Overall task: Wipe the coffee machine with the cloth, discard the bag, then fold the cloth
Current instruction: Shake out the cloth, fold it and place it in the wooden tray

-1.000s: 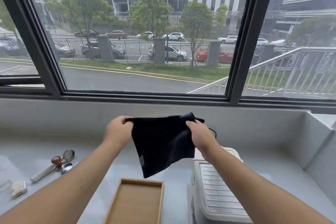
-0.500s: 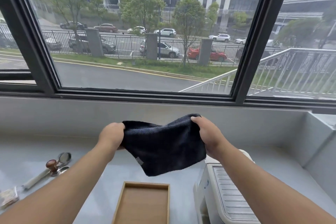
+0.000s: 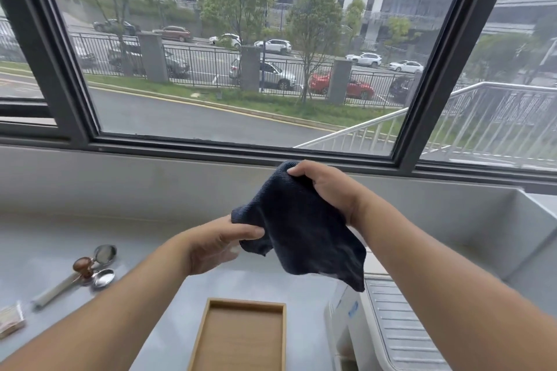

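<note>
A dark cloth (image 3: 304, 232) is gripped by the right hand (image 3: 325, 190) at 12 o'clock and pinched by the left hand (image 3: 217, 242) at 9 o'clock, above the desk (image 3: 168, 286).

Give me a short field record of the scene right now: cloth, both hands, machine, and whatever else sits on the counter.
cloth: dark, held in the air, hanging crumpled
right hand: grips the cloth's top corner
left hand: pinches its lower left edge
coffee machine: white, lower right, beneath the cloth, no hand on it
wooden tray: on the counter, left of the machine
far left: brown-knobbed tool, metal spoons
</note>
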### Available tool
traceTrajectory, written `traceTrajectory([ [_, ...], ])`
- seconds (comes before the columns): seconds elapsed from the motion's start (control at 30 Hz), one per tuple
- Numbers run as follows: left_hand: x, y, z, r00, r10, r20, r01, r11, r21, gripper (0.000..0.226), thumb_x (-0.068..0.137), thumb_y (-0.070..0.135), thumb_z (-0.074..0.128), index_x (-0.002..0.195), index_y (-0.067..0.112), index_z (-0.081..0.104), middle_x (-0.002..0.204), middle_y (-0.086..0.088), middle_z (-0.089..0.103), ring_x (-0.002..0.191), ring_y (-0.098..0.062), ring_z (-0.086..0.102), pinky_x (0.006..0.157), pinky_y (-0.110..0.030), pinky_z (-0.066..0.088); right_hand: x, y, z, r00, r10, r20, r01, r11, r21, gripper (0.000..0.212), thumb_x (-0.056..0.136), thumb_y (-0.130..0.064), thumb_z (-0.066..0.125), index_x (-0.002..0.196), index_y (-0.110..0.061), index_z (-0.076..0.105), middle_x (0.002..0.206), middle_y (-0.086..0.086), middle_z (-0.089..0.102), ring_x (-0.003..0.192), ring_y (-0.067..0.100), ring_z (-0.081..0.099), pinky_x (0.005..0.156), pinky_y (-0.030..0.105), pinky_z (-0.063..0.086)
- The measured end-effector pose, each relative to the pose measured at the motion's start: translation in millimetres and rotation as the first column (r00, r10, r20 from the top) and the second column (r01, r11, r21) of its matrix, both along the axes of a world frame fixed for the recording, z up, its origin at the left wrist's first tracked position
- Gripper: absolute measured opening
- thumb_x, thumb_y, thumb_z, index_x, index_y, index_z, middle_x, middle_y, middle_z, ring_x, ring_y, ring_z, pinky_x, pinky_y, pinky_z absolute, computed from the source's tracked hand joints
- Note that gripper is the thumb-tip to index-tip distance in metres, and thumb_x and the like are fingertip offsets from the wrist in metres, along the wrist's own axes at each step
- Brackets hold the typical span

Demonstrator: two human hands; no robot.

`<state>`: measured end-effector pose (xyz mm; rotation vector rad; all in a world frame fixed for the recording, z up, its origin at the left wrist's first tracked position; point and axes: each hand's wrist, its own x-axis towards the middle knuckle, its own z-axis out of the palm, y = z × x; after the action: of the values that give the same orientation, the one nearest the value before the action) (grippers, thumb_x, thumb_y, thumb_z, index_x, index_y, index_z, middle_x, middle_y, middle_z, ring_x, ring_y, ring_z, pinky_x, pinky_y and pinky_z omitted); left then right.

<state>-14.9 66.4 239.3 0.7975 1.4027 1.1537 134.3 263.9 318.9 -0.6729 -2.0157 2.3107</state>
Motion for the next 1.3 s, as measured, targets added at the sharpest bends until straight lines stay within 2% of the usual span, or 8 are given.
traceTrajectory([
  [0.2,3,1,5,0.991,0.085,0.105,-0.096,0.990,0.104,0.046,0.084,0.021,0.077,0.127,0.006,0.071,0.132,-0.022,0.070,0.121,-0.037,0.068,0.096,-0.040,0.058,-2,16,-18,0.994,-0.112,-0.009,0.113,0.989,0.097,0.034,0.076,-0.044,0.067,0.093,-0.017,0.079,0.093,0.010,0.077,0.082,0.027,0.072,0.080,0.040,0.056],
  [0.4,-1,6,20,0.940,0.160,0.302,-0.218,0.961,0.169,0.046,0.082,0.023,0.073,0.124,0.005,0.073,0.117,-0.018,0.074,0.102,-0.032,0.073,0.087,-0.037,0.060,-5,22,-72,0.877,-0.446,-0.176,0.465,0.699,0.543,0.025,0.092,-0.046,0.065,0.094,-0.022,0.072,0.093,-0.005,0.075,0.089,0.020,0.070,0.084,0.039,0.056],
  [0.53,-4,8,29,0.888,0.186,0.420,-0.305,0.923,0.236,0.040,0.081,0.024,0.071,0.116,0.005,0.077,0.107,-0.016,0.077,0.095,-0.031,0.075,0.087,-0.038,0.061,4,0,-106,0.884,-0.463,0.062,0.435,0.865,0.251,0.057,0.095,-0.070,0.054,0.112,-0.017,0.066,0.112,0.010,0.071,0.094,0.025,0.066,0.086,0.043,0.056],
  [0.63,-3,10,39,0.849,0.164,0.503,-0.348,0.889,0.297,0.044,0.082,0.022,0.069,0.121,0.001,0.074,0.112,-0.018,0.077,0.099,-0.032,0.075,0.093,-0.040,0.060,12,-31,-127,0.959,-0.225,0.173,0.225,0.974,0.019,0.106,0.074,-0.094,0.036,0.129,-0.009,0.066,0.134,0.019,0.067,0.124,0.035,0.062,0.107,0.050,0.048],
  [0.83,-1,19,49,0.813,0.129,0.568,-0.392,0.842,0.369,0.038,0.085,0.021,0.066,0.115,0.001,0.077,0.107,-0.017,0.079,0.096,-0.031,0.076,0.088,-0.040,0.061,11,-66,-134,0.964,0.182,-0.193,-0.234,0.926,-0.296,0.127,0.055,-0.104,0.040,0.157,-0.028,0.044,0.163,0.008,0.043,0.151,0.031,0.038,0.125,0.060,0.023],
  [0.93,-5,18,47,0.795,0.149,0.587,-0.418,0.837,0.354,0.036,0.088,0.022,0.062,0.113,0.001,0.077,0.106,-0.018,0.078,0.096,-0.033,0.076,0.088,-0.042,0.062,2,-64,-123,0.950,0.120,-0.289,-0.224,0.905,-0.361,0.122,0.061,-0.096,0.053,0.160,-0.025,0.038,0.162,0.008,0.043,0.150,0.032,0.038,0.124,0.059,0.025],
  [1.03,-13,14,40,0.791,0.205,0.577,-0.443,0.842,0.307,0.041,0.088,0.024,0.061,0.120,0.001,0.073,0.111,-0.020,0.076,0.101,-0.036,0.073,0.092,-0.044,0.060,-5,-54,-114,0.958,-0.059,-0.279,-0.058,0.917,-0.395,0.078,0.080,-0.060,0.080,0.146,-0.023,0.059,0.145,0.012,0.059,0.131,0.031,0.056,0.111,0.051,0.043],
  [1.3,-52,-6,10,0.851,0.458,0.257,-0.479,0.877,0.021,0.028,0.089,0.020,0.063,0.112,0.007,0.073,0.105,-0.013,0.073,0.094,-0.029,0.068,0.090,-0.041,0.051,2,-15,-95,0.941,-0.188,-0.280,0.083,0.934,-0.349,0.047,0.091,-0.004,0.064,0.139,-0.001,0.061,0.139,0.023,0.064,0.123,0.036,0.065,0.101,0.047,0.056],
])
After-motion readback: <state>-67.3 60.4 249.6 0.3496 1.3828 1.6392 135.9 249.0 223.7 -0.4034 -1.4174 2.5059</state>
